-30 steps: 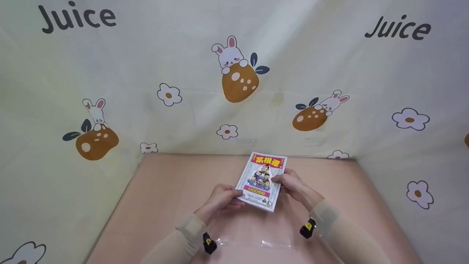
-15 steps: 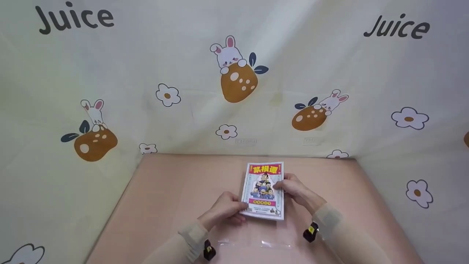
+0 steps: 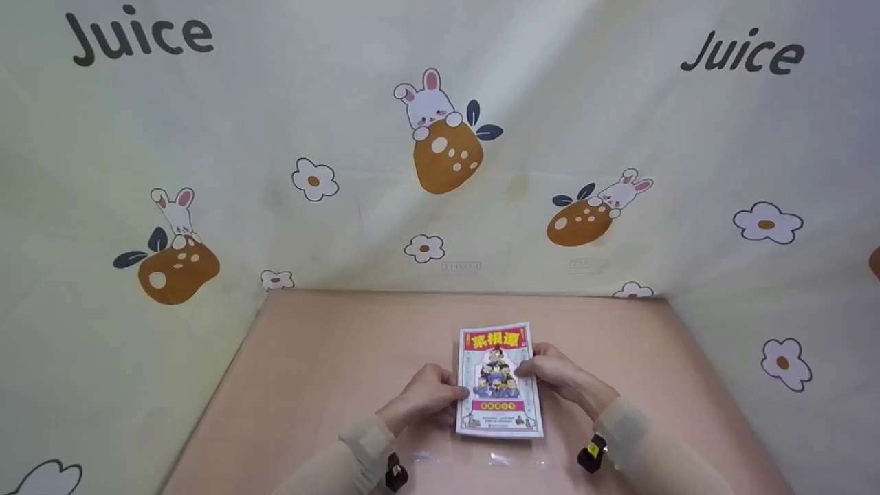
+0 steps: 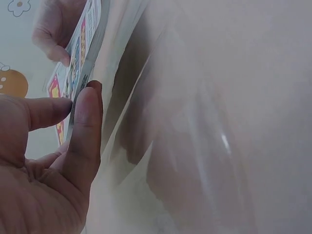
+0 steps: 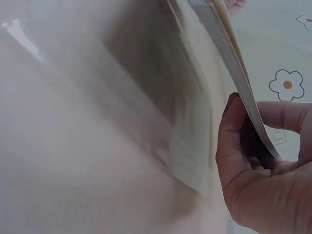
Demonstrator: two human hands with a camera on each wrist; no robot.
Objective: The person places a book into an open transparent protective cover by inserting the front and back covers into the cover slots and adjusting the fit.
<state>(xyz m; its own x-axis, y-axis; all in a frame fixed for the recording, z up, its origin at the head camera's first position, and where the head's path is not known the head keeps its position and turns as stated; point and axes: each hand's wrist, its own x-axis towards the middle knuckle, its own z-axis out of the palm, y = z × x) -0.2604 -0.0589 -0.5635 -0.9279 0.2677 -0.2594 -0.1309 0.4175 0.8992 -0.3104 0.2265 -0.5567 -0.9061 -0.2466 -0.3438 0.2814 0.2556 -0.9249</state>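
"Paperback book with a white border and red title band (image 3: 498, 385): how does it lie in the head view?"

"Between the hands, above the pink tabletop (image 3: 330, 357), its long axis pointing away from the person. The left hand (image 3: 427, 393) pinches one long edge; the right hand (image 3: 560, 371) pinches the other slightly farther out, so neither is clearly nearer."

"Left wrist view?"

"Thumb on the cover, fingers behind, parted only by the book's thickness. Clear, glossy plastic film (image 4: 204, 146) lies beside it."

"Right wrist view?"

"Similar pinch, the book apart from the film; pale flower-printed cloth (image 5: 258, 58) hangs beyond."
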